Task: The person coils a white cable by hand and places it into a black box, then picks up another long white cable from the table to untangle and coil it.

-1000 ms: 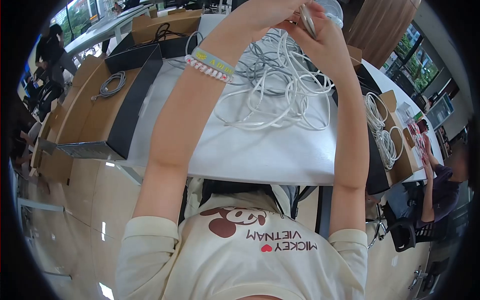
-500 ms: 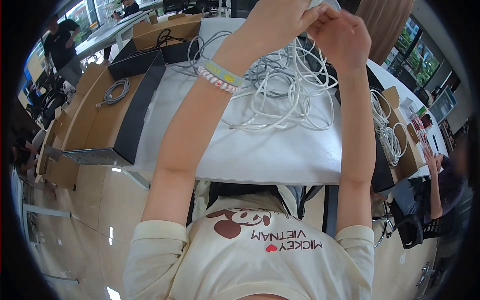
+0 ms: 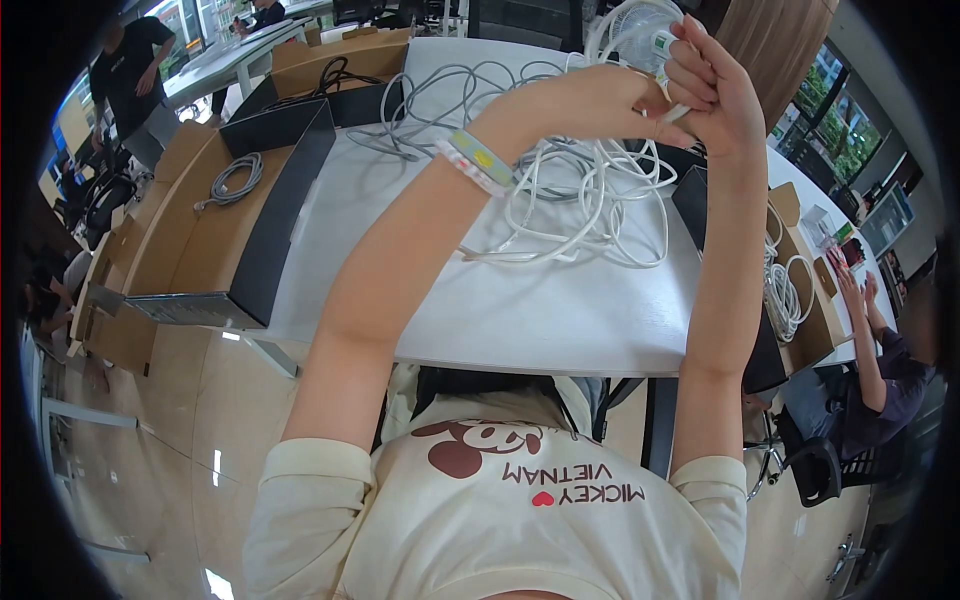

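My right hand [image 3: 722, 95] is raised at the top of the view, fingers curled round a white cable [image 3: 676, 113]. My left hand [image 3: 632, 103] meets it there, closed on the same cable, though part of its grip is hidden. Just beyond both hands are loops of white cable and a clear plastic item [image 3: 640, 45] with a green-and-white label, whose kind I cannot make out. Below them, a loose tangle of white cables [image 3: 590, 235] spreads over the white table [image 3: 540, 335]. Grey cables [image 3: 440, 95] lie looped behind my left wrist.
On the left, an open black box [image 3: 285, 215] holds a coiled grey cable [image 3: 236, 180]. Behind it another box [image 3: 345, 105] contains black cable. At right, a box [image 3: 815, 330] holds white cable coils [image 3: 785, 300]. A person [image 3: 885, 370] sits beyond; another person [image 3: 130, 85] stands far left.
Both hands have shifted; my right hand is now curled round the white cable and my left forearm has swung right. More of the clear plastic item and white loops shows above them.
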{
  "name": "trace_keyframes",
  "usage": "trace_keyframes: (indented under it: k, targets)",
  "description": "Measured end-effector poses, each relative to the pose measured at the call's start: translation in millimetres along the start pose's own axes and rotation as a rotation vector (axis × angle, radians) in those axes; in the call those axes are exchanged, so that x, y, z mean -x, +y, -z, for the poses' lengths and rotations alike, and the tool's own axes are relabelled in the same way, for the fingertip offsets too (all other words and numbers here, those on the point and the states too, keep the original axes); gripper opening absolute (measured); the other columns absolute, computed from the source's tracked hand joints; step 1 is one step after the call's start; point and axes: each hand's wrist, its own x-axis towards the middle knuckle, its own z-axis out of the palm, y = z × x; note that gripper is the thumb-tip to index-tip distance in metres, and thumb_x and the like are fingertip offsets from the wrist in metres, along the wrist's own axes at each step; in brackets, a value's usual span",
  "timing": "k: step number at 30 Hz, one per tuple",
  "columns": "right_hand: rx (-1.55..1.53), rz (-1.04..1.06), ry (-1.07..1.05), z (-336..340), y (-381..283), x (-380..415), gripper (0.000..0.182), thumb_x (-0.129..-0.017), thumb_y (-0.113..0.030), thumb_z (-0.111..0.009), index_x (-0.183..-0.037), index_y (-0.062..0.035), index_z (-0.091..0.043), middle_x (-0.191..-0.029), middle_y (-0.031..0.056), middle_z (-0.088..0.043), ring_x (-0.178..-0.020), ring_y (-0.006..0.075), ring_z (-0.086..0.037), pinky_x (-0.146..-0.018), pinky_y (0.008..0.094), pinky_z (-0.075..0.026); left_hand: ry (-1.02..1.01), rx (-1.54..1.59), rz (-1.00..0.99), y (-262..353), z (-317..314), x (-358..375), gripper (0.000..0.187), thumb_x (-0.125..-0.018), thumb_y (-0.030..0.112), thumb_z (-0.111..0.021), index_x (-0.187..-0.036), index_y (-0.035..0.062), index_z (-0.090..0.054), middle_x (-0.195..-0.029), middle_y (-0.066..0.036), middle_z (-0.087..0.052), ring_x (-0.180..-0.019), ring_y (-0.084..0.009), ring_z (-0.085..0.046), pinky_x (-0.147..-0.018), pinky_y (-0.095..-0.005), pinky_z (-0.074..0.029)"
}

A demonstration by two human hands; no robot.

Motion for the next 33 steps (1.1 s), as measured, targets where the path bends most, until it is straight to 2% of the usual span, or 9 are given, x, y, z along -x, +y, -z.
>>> trace_keyframes:
  k: [5,10,12,15,18,24,30,32,33]
  targets:
    - [0.519,0.140,0.204,-14.4,5.7,8.1,0.019,-0.093,-0.019,-0.049,-0.085,-0.0031,-0.054,-0.051,-0.0090,-0.028,-0.040,0.0003,-0.023,-0.037,0.0176,-0.015,0.226,1.225,0.146,-16.0,17.5,5.0,0.047,-0.081,0.046,-0.059,-0.083,-0.0009,-0.058,-0.071,-0.014,-0.063,-0.072,-0.0261,-0.064,-0.067,-0.0380,-0.047]
    - [0.899,0.147,0.175,-37.6,33.1,4.9,0.018,-0.089,-0.019,-0.052,-0.086,-0.0017,-0.058,-0.053,-0.0086,-0.036,-0.042,0.0001,-0.028,-0.040,0.0185,-0.019,-0.035,1.544,0.134,-29.6,33.5,10.1,0.061,-0.088,0.056,-0.044,-0.098,-0.0025,-0.058,-0.089,-0.014,-0.063,-0.084,-0.0231,-0.061,-0.078,-0.0363,-0.049]
    - [1.304,0.509,0.026,-46.4,55.3,-5.5,0.024,-0.086,-0.026,-0.057,-0.078,-0.0029,-0.060,-0.055,-0.0041,-0.043,-0.049,0.0062,-0.040,-0.044,0.0246,-0.032,-0.048,1.651,0.047,-40.3,30.2,4.9,0.062,-0.088,0.057,-0.043,-0.098,-0.0017,-0.059,-0.088,-0.012,-0.063,-0.081,-0.0222,-0.062,-0.076,-0.0352,-0.051]
    - [1.664,0.373,0.096,-53.8,66.3,0.9,0.024,-0.085,-0.024,-0.055,-0.074,-0.0029,-0.059,-0.051,0.0061,-0.049,-0.046,0.0190,-0.050,-0.047,0.0321,-0.039,0.235,1.919,0.318,-32.7,32.1,1.8,0.046,-0.090,0.044,-0.050,-0.092,-0.0009,-0.057,-0.073,-0.005,-0.060,-0.063,-0.0150,-0.058,-0.058,-0.0226,-0.048]
    - [1.825,0.458,0.061,-52.7,69.3,-3.0,0.026,-0.084,-0.026,-0.054,-0.071,-0.0037,-0.058,-0.049,0.0111,-0.050,-0.046,0.0278,-0.052,-0.047,0.0368,-0.039,0.025,2.192,0.160,-65.1,26.3,-6.8,0.032,-0.092,0.034,-0.051,-0.090,0.0017,-0.054,-0.062,0.002,-0.048,-0.053,-0.0085,-0.046,-0.050,-0.0189,-0.041]
    - [1.794,0.348,0.003,-43.4,69.9,-5.2,0.031,-0.086,-0.031,-0.055,-0.074,-0.0029,-0.060,-0.051,0.0089,-0.051,-0.048,0.0218,-0.053,-0.047,0.0353,-0.038,0.199,1.552,0.098,-56.7,31.8,-4.6,0.029,-0.095,0.030,-0.046,-0.088,0.0027,-0.053,-0.060,0.004,-0.043,-0.051,-0.0067,-0.040,-0.048,-0.0196,-0.036]
    - [0.705,0.305,0.052,-9.6,70.2,-24.7,0.036,-0.085,-0.036,-0.058,-0.093,-0.0016,-0.063,-0.062,0.0014,-0.058,-0.058,0.0093,-0.055,-0.050,0.0284,-0.039,0.571,0.292,0.207,-33.7,33.1,1.9,0.045,-0.094,0.040,-0.041,-0.084,-0.0013,-0.054,-0.078,-0.006,-0.059,-0.069,-0.0216,-0.056,-0.059,-0.0400,-0.044]
    - [0.298,-0.029,0.097,14.8,54.8,-24.8,0.053,-0.095,-0.044,-0.037,-0.112,0.0019,-0.056,-0.109,0.0134,-0.059,-0.106,0.0238,-0.055,-0.096,0.0351,-0.040,0.602,0.075,0.105,-40.3,20.5,-5.0,0.055,-0.093,0.048,-0.039,-0.093,-0.0042,-0.056,-0.089,-0.014,-0.062,-0.085,-0.0291,-0.060,-0.068,-0.0432,-0.048]
    - [0.180,0.004,0.213,8.2,53.3,-22.9,0.057,-0.093,-0.048,-0.039,-0.113,0.0022,-0.055,-0.107,0.0120,-0.061,-0.103,0.0222,-0.057,-0.092,0.0361,-0.044,0.521,-0.063,0.083,-26.0,15.7,0.0,0.045,-0.088,0.040,-0.048,-0.089,-0.0035,-0.056,-0.078,-0.013,-0.063,-0.076,-0.0274,-0.062,-0.067,-0.0421,-0.047]
